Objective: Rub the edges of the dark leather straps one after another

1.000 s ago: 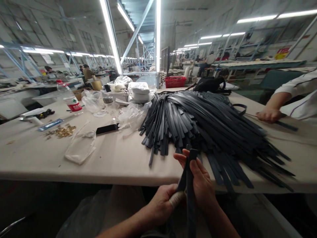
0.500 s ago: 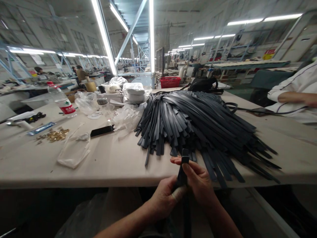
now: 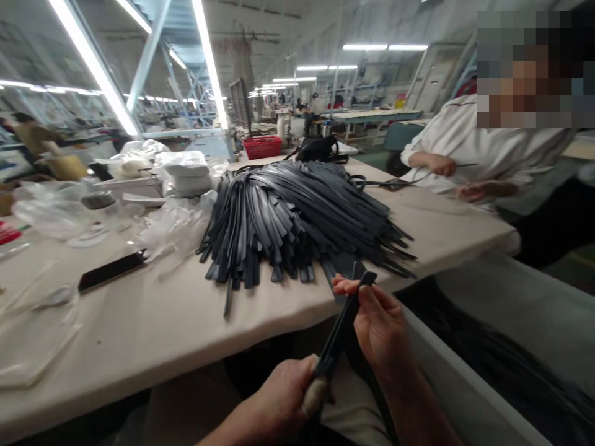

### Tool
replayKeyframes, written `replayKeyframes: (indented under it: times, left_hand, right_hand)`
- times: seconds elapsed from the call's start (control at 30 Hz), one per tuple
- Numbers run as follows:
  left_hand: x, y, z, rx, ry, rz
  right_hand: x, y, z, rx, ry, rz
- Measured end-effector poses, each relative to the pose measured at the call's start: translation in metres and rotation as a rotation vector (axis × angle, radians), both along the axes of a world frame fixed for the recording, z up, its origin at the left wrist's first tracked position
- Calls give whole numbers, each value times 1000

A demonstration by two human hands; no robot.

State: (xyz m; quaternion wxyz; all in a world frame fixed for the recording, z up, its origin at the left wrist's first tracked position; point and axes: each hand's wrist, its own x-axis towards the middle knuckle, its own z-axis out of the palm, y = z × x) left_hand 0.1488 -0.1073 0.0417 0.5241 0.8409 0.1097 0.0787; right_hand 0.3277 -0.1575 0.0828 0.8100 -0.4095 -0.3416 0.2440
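Two ends of black flat strap [image 3: 343,319] run between my hands in front of the table edge. My right hand [image 3: 382,319] pinches them near their tips, thumb on the near face. Lower down and to the left, my left hand [image 3: 290,393] is closed round the same straps, with a pale wrap on one digit. Below that hand the straps drop into shadow. Just beyond my hands a large heap of black straps [image 3: 283,204] lies on the table, its cut ends fanned toward me.
A phone [image 3: 113,271], crumpled white wrapping [image 3: 174,229] and a lidded jar [image 3: 99,201] are on the table [image 3: 153,331] at left. A red basket [image 3: 263,147] stands behind the heap. At right sits a co-worker in a white top [image 3: 446,133], beside a pale-walled bin [image 3: 465,378] holding dark strips.
The view has swung right, bringing the co-worker and bin into sight. My hands have spread apart along the straps, the left now lower, and the straps tilt to the right.
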Motion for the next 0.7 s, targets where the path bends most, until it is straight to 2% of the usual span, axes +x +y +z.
replayKeyframes:
  times: [0.1, 0.17, 0.23, 0.33, 0.4, 0.43, 0.53, 0.6, 0.7]
  left_hand:
    - [8, -4, -9, 43, 16, -28]
    - [10, -1, -14, 33, -15, 0]
    - [4, 7, -21, -20, -53, 80]
    - [-16, 23, -37, -141, -6, 209]
    - [-34, 32, -52, -182, 67, 251]
    - [-43, 35, -60, -188, 96, 265]
    - [-65, 33, -84, -184, 163, 297]
    - [-73, 29, -94, -173, 195, 307]
    - [-78, 24, -100, -156, 227, 298]
  right_hand:
    - [15, -22, 2, 10, 1, -56]
    - [32, -42, 13, 32, -36, -151]
    - [53, -66, 33, 67, -126, -352]
    - [89, -104, 68, 138, -371, -753]
    - [113, -124, 81, 75, -542, -934]
    - [125, -131, 83, 2, -614, -979]
    - [162, -140, 67, -226, -731, -971]
    - [185, -139, 44, -326, -708, -901]
    - [209, -139, 8, -513, -666, -829]
